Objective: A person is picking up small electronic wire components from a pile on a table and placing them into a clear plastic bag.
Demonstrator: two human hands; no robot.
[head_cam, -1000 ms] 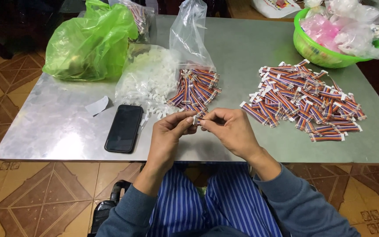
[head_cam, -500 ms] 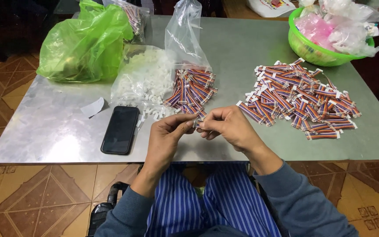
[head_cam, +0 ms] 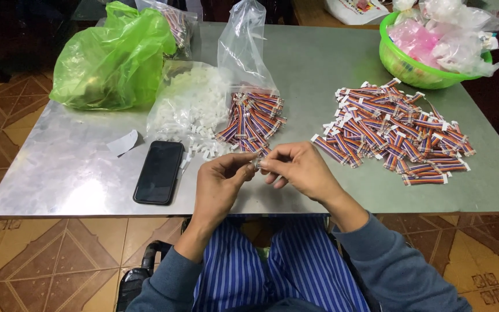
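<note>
Hidden/unclear first: green plastic bag at far L is opaque, contents can't be made out. Clear bag behind it is partly covered and cut by the top edge. Small piece pinched betw. the two hands is mostly covered by fingertips; kind not certain, looks like a short striped ribbon cable.

L to R on metal table: scrap of white paper; black phone face up, near front edge; clear bag of small white connectors, some spilled loose beside the phone; upright clear bag w/ bundle of striped cables spilling from its mouth, just behind the hands.

Left hand: thumb + forefinger pressed together on the small piece, other fingers curled. Right hand: thumb + forefinger pinching the same piece from the other side, fingertips nearly touching the left's. Both over the table's front edge.

R: big loose pile of striped cables w/ white ends. Far R corner: green basket of crumpled plastic bags, cut off at top.
</note>
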